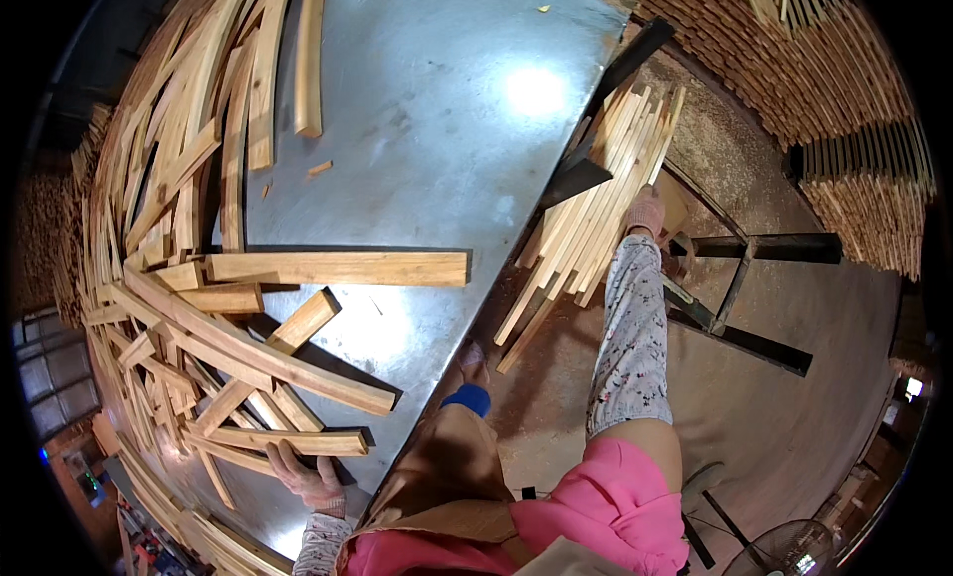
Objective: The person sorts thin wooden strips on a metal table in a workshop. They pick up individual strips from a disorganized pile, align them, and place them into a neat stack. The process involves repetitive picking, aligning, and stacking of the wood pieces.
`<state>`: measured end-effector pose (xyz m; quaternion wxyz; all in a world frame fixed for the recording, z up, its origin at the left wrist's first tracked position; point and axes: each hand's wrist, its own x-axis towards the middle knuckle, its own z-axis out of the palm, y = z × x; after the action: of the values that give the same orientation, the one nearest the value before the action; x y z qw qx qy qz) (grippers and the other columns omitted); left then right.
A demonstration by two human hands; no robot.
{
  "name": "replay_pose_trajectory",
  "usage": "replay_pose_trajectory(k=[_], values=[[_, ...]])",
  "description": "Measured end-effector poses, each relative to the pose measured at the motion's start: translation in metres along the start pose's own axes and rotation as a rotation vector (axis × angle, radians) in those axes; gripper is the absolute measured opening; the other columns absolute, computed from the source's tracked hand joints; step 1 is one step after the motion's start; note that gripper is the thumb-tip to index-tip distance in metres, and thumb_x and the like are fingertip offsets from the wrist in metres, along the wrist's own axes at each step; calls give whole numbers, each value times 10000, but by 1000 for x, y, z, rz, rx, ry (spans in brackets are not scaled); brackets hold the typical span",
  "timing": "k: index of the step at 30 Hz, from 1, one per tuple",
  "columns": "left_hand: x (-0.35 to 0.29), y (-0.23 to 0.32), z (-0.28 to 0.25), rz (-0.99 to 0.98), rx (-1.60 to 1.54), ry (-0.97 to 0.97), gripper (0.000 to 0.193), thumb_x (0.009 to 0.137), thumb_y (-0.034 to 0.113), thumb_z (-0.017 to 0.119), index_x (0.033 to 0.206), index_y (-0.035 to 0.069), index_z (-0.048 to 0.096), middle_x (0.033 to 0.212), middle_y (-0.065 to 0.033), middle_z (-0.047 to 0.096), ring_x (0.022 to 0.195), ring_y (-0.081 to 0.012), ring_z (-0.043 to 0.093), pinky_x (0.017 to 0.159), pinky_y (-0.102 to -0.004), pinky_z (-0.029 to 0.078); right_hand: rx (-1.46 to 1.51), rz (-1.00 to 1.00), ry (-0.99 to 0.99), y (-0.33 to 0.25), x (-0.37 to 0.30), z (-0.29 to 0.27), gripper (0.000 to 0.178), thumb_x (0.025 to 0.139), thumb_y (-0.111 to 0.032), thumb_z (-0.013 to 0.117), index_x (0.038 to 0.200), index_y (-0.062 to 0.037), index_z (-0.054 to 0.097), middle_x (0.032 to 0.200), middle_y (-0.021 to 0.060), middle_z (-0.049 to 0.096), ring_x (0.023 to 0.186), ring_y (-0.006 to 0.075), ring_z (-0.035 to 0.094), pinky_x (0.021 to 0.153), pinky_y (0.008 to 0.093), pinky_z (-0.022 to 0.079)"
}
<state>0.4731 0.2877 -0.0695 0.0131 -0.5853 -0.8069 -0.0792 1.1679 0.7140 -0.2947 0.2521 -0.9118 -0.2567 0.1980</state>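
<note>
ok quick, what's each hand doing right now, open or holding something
Left hand: open, at a wooden strip.
Right hand: at the bundled sticks; whether its grip is closed cannot be told.

head view | left fisheye of pair | faces down | near | table point(437, 149) left, floor point(784, 407) right

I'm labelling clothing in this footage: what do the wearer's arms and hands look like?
The right forearm wears a light sleeve cover with a small dark and pinkish floral print, ending near the elbow; above it come bare arm and a bright pink shirt. A similar print shows at the left wrist. Whether the left hand and right hand wear gloves is unclear.
</note>
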Motion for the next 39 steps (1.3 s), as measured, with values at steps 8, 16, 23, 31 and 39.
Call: replay_pose_trajectory(k=[8,16,23,31,39], values=[[18,52,-56,-284,-136,-91,676,777,396,823,1286,-20,664,1293,-270,559,1203,-464,539,1065,-581,469,-161,-495,-227,32,-232,-38,571,1083,-372,573,1498,20,564,1367,272,706,1212,455,684,1053,472,537],[-23,-46,-62,-74,-428,156,585,861,263,741,1402,75,621,1508,-236,541,1348,-457,552,1189,-559,437,-306,-1133,-1650,36,-498,-123,306,991,-212,690,1253,-65,751,985,145,769,964,307,748,883,420,587],[-24,-289,-85,-613,133,334,543,936,300,691,1423,70,630,1493,-218,583,1349,-418,568,1181,-530,441,-245,-1925,-580,-151,-711,-33,597,858,-225,784,1423,-88,651,1143,248,698,1095,452,658,966,547,539],[-65,-396,-90,-680,-294,-165,265,904,297,738,1068,95,785,1101,-155,785,1051,-352,763,930,-478,619,-354,-1499,-832,-109,-817,-26,821,818,-293,832,1539,-25,544,1318,257,658,1255,448,605,1081,538,495],[-138,-374,-154,-663,-483,-314,349,872,294,728,1099,38,794,1061,-154,799,1021,-343,779,879,-467,627,-551,-1710,-909,-115,-955,-11,941,882,-126,779,1702,-83,320,1423,292,603,1261,501,607,1076,522,498]])
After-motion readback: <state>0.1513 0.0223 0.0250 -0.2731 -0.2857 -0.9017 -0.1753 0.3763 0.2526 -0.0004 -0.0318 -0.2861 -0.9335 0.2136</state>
